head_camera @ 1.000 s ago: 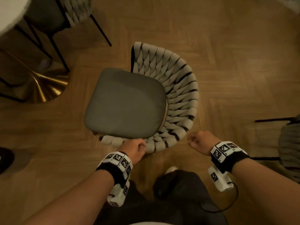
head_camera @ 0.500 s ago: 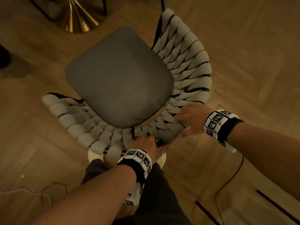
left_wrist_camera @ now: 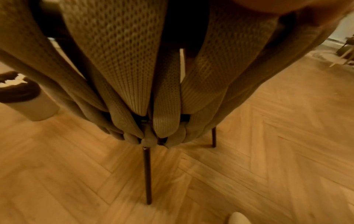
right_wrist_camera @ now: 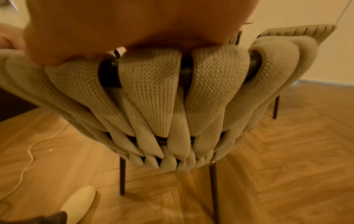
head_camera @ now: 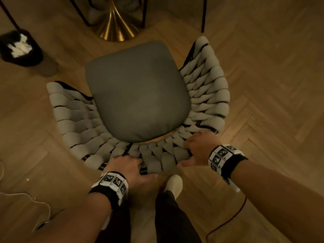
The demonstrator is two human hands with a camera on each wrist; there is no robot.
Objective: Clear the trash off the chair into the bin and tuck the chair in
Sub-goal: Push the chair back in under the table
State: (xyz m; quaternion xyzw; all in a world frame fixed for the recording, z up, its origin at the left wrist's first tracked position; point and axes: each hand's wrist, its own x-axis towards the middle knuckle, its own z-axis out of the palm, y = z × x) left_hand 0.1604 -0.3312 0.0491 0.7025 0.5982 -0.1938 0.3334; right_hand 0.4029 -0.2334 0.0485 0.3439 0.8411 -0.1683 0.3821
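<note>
Both of your hands grip the top rail of the chair backrest: left hand at the rear centre, right hand just beside it, fingers curled over the woven straps. Its seat cushion faces the brass table base. Note the bin stands on the floor, well apart to your left.

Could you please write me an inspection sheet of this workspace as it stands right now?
Surface: herringbone wood floor.
Job's things: chair, seat bare; bin on the floor to its left, white trash inside.
Clutter: small white specks on the floor.
Grippers: left hand and right hand both grip the woven chair back.
Cables: dark cable trailing from the right wrist; light cord on the floor.
Surroundings: gold table base; second chair.
</note>
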